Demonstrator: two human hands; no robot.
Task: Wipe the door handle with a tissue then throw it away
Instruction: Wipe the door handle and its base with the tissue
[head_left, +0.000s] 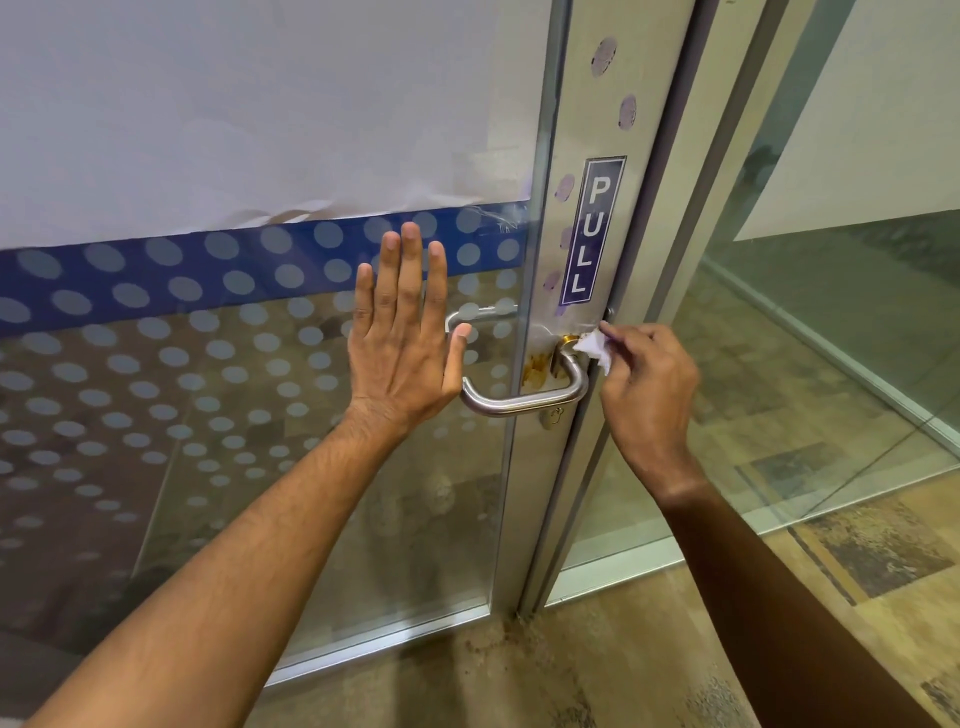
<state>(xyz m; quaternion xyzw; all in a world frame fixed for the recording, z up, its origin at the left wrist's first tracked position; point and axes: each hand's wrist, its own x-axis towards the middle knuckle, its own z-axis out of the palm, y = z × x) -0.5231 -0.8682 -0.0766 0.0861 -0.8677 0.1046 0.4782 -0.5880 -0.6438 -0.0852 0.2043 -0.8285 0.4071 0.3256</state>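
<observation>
A brushed steel door handle (524, 401) bends out from the metal stile of a glass door. Yellow-brown smears mark the stile around the handle's base. My right hand (647, 387) pinches a small crumpled white tissue (596, 347) and presses it against the top of the handle, where it joins the stile. My left hand (402, 332) lies flat on the glass just left of the handle, fingers spread and pointing up, holding nothing.
The glass door (260, 364) carries a blue band, frosted dots and white paper above. A PULL sticker (592, 231) sits on the stile over the handle. A keyhole (556, 415) lies below it. A fixed glass panel (805, 338) stands right. The floor (597, 665) is brownish.
</observation>
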